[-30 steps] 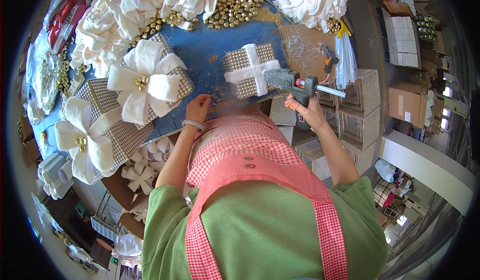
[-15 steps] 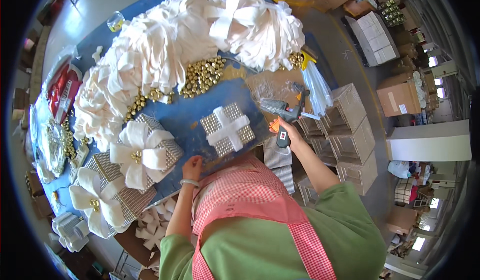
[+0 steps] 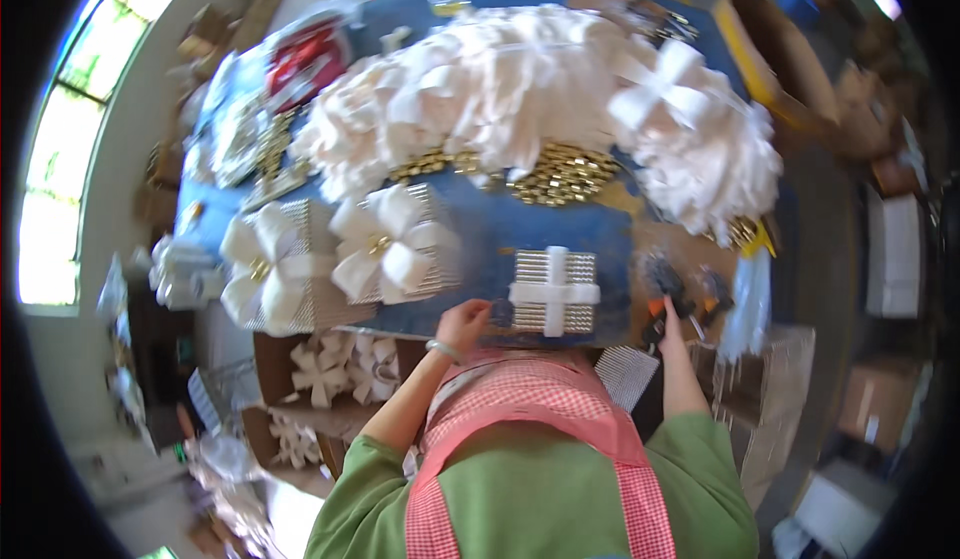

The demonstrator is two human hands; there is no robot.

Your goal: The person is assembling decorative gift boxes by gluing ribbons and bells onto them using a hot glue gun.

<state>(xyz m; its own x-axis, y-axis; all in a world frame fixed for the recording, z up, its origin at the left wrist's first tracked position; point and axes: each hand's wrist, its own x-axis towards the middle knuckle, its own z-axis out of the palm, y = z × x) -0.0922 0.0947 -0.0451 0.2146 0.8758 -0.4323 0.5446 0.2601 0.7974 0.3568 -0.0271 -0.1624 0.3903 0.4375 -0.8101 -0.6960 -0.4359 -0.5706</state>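
Observation:
My left hand (image 3: 464,325) rests at the table's near edge, its fingers curled together with nothing visible in them. Just right of it lies a silver, studded square gift box (image 3: 555,291) with a white ribbon cross on top. My right hand (image 3: 672,337) is closed round the handle of a dark hot glue gun (image 3: 655,329), which is low at the table's right front and blurred. Left of my left hand stand two silver boxes topped by white fabric bows, a nearer bow (image 3: 382,243) and a farther-left bow (image 3: 265,267), both with gold bead centres.
Behind the boxes, a long heap of white fabric bows (image 3: 470,89) spans the blue table (image 3: 490,234). Gold beads (image 3: 565,174) lie before it. A red package (image 3: 308,64) sits far left, brown cardboard (image 3: 655,234) under the gun's area. An open carton (image 3: 345,414) of bows stands below the left edge.
The view has swung, so the table now appears straighter and farther right. My right hand has lowered the glue gun towards the cardboard. My left hand stays curled near the table's front edge.

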